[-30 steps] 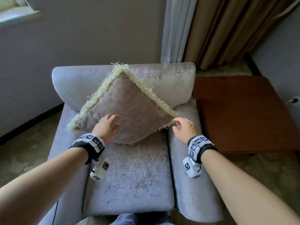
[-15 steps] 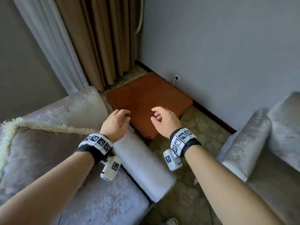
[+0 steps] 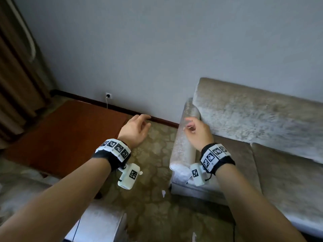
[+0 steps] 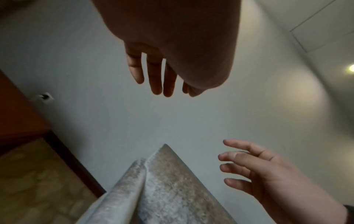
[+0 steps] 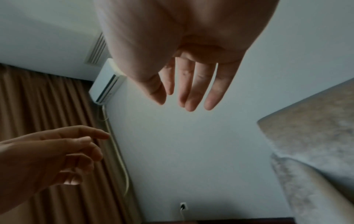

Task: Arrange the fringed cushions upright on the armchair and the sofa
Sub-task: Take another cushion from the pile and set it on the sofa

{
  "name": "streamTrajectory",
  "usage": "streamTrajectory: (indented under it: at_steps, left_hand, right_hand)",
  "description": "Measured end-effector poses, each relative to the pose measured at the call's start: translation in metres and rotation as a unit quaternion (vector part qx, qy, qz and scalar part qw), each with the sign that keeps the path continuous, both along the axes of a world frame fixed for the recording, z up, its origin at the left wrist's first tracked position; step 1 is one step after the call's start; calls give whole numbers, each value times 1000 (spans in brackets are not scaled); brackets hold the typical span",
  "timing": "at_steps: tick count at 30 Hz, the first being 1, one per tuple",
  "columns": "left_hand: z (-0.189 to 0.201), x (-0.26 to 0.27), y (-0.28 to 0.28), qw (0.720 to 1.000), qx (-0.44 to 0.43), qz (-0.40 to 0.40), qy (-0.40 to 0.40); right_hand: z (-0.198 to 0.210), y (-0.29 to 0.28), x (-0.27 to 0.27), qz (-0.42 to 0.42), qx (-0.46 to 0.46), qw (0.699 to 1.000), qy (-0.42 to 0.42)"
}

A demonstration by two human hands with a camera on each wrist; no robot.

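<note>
No fringed cushion shows in any current view. The grey plush sofa fills the right of the head view, with its rolled armrest nearest me. A corner of the armchair shows at the lower left. My left hand floats empty over the floor, fingers relaxed. My right hand hovers over the sofa armrest, fingers loose and holding nothing. In the left wrist view my left hand hangs with straight fingers above the sofa. The right wrist view has my right hand likewise spread and empty.
A reddish-brown wooden side table stands between armchair and sofa, in the corner. Brown curtains hang at the left. A wall socket with a cable sits low on the grey wall. Patterned floor lies between the furniture.
Both hands let go of the fringed cushion on the armchair. My view and arms have swung right, past the side table, to the sofa; the cushion has left the view.
</note>
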State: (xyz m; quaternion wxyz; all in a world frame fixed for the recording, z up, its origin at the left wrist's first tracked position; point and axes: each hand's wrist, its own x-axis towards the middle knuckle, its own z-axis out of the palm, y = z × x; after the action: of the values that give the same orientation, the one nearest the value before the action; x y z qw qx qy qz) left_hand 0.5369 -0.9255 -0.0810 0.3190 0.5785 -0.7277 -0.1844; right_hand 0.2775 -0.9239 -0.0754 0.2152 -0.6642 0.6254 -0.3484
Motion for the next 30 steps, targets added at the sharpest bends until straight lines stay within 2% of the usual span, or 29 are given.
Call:
streamTrajectory:
  at_steps: [8,15,18,22,30]
  left_hand:
    - [-4,-168,-83,990,14,-137,5]
    - [-13,-322,-170,959,33,-279,-28]
    - [-8,-396,-200,927,46,-370,-47]
    - [-3,-506,-220,886,37,-459,-57]
    - [9,-729,-147,767,25,-641,-34]
  right_hand:
    - [-7,-20,-159,-141,4,988,-57]
    - [-15,-37,-278,-268,28,962,-46]
    - [-10,-37,-329,-339,21,939,-48]
    - [-5,-13,-394,-444,18,894,-66]
    - [12,101,-511,-601,29,798,-43]
